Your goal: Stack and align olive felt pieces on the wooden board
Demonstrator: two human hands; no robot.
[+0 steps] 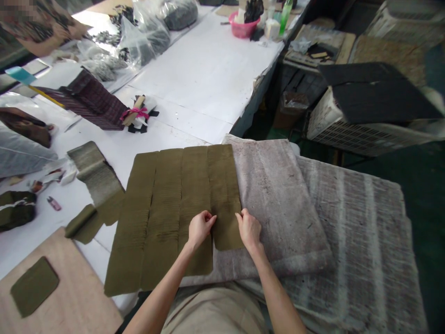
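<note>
Beige clothing (212,313) shows below the left hand (200,229) and right hand (250,229), which pinch opposite edges of an olive panel (226,234).

We see a workshop, with its long white worktable (205,79), cut olive pieces (167,185), bagged material (148,46) and plastic crate (328,118).

Olive fabric panels (163,178): flat, side by side, left of grey cloth's (274,185) bare part. Rightmost panel (226,232) on cloth, lower corners rounded.
</note>
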